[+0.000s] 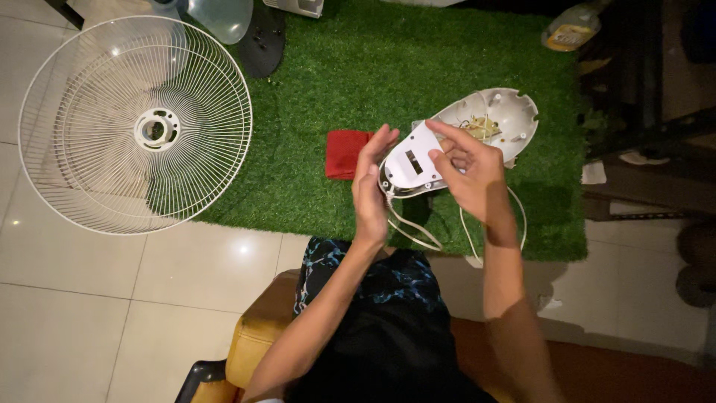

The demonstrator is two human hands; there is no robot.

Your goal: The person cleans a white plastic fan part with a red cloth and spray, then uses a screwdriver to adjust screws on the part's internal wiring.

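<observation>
Right hand (468, 173) grips a white plastic cover (412, 162) from the right side, fingers curled over its top edge, thumb side hidden behind it. Left hand (370, 186) flat and open, fingers together and straight, palm pressed against the cover's left edge; not pinching, just bracing. The cover is held up in the air between both hands, above the green mat (388, 82), flat face toward the camera with a small dark slot in it. Just behind it, touching or nearly so, the white oval housing (509, 116) lies open on the mat, wires and small parts showing inside. White cord (412, 230) loops down from under the cover and across the mat's near edge. Red cloth (345, 153) lies on the mat just left of the left hand. Large white wire fan guard (136, 125) lies half on the floor tiles, half on the mat's left edge, well apart from the hands. Dark fan blade (262, 39) near the top, beside a clear blade piece (221, 16). Yellow bottle (570, 28) at top right. Person sits on a yellow seat (257, 332).
</observation>
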